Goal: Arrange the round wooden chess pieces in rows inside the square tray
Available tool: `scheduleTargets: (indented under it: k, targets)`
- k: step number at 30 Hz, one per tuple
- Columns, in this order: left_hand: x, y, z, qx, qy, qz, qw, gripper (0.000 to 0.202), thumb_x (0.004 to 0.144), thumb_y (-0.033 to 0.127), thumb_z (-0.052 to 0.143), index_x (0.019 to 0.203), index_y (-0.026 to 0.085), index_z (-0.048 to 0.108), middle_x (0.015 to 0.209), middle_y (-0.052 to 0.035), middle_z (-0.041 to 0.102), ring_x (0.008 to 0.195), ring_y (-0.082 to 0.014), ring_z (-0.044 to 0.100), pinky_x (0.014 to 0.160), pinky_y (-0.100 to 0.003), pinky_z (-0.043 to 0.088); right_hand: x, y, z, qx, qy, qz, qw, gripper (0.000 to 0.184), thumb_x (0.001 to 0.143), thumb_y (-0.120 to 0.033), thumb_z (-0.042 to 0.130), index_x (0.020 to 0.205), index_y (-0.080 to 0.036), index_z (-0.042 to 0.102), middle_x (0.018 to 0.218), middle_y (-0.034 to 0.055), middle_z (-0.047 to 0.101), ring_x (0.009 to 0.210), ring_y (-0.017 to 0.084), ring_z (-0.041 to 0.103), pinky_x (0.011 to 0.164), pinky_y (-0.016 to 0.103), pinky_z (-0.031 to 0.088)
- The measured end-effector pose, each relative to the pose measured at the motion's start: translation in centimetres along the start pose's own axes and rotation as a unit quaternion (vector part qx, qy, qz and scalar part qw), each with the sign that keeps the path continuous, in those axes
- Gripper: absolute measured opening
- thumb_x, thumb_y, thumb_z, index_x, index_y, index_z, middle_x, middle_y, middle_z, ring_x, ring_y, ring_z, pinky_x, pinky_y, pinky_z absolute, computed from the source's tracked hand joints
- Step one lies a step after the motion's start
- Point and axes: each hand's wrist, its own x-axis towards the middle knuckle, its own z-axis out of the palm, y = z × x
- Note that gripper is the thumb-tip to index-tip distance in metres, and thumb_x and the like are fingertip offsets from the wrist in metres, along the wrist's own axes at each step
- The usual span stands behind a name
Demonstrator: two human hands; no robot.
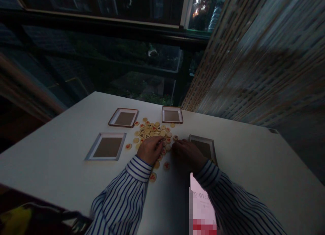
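Note:
A pile of several round pale game pieces (152, 129) with red and black marks lies on a white table (63, 160). My left hand (150, 149) rests knuckles up on the near edge of the pile, fingers curled down onto the pieces. My right hand (188, 153) lies beside it, fingers bent toward the same pieces. What the fingertips pinch is hidden. Both arms wear blue-striped white sleeves. A few loose pieces (153, 177) lie near my left wrist.
Four shallow square trays ring the pile: far left (123, 117), far right (172, 114), near left (107, 146), near right (204, 146) partly under my right hand. A pink-white object (201, 208) sits close in front. Dark windows and a slatted wall stand behind.

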Motion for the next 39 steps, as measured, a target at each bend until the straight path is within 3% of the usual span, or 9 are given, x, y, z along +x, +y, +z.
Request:
scheduleTargets:
  k: [12,18,23,27,32,39]
  targets:
    - [0.0,0.3,-0.1,-0.014,-0.019,-0.007,1.0,0.021,0.081,0.021,0.048,0.096,0.015,0.062,0.09,-0.0062,0.069,0.084,-0.017,0.063,0.077,-0.032,0.051,-0.3,0.1,-0.2,0.021,0.026,-0.005,0.999,0.006,0.084,-0.019,0.047,0.085,-0.017,0.053,0.091,0.0069,0.062,0.082,0.016,0.053,0.068,0.026,0.037]
    - [0.0,0.3,0.0,-0.025,-0.017,0.005,1.0,0.021,0.082,0.021,0.049,0.096,0.015,0.062,0.09,-0.0065,0.069,0.085,-0.0169,0.063,0.077,-0.031,0.05,-0.3,0.2,0.5,0.101,0.115,0.009,0.988,0.011,0.085,-0.019,0.047,0.086,-0.018,0.058,0.085,0.0057,0.064,0.082,0.016,0.056,0.073,0.027,0.04]
    - [-0.1,0.3,0.1,-0.037,-0.023,0.018,0.999,0.02,0.081,0.02,0.05,0.096,0.016,0.061,0.091,-0.0063,0.068,0.085,-0.0169,0.062,0.077,-0.032,0.05,0.0,0.6,1.2,0.261,0.181,0.024,0.948,0.013,0.081,-0.025,0.053,0.09,-0.018,0.061,0.08,0.0039,0.065,0.071,0.014,0.058,0.063,0.025,0.044]
    - [-0.1,0.5,0.1,-0.046,-0.026,0.029,0.998,0.022,0.078,0.02,0.053,0.098,0.016,0.06,0.094,-0.007,0.068,0.087,-0.018,0.062,0.077,-0.034,0.05,0.1,0.8,1.0,0.387,0.172,0.028,0.905,0.019,0.083,-0.031,0.051,0.091,-0.018,0.062,0.078,0.0029,0.066,0.067,0.012,0.059,0.056,0.022,0.044]
    - [0.0,1.0,0.0,-0.065,-0.019,0.049,0.996,0.026,0.076,0.024,0.058,0.101,0.016,0.059,0.096,-0.0078,0.067,0.09,-0.0179,0.061,0.08,-0.033,0.05,0.0,0.7,0.4,0.494,0.143,0.037,0.857,0.021,0.08,-0.034,0.055,0.087,-0.016,0.064,0.084,0.0049,0.067,0.078,0.015,0.06,0.069,0.027,0.046]
    - [-0.2,1.1,0.0,-0.068,-0.01,0.089,0.994,0.029,0.075,0.024,0.059,0.104,0.018,0.058,0.098,-0.0077,0.066,0.092,-0.0184,0.061,0.079,-0.034,0.051,0.0,0.3,-0.4,0.563,0.103,0.063,0.817,0.026,0.076,-0.039,0.058,0.082,-0.014,0.065,0.068,0.002,0.063,0.062,0.011,0.056,0.058,0.023,0.044]
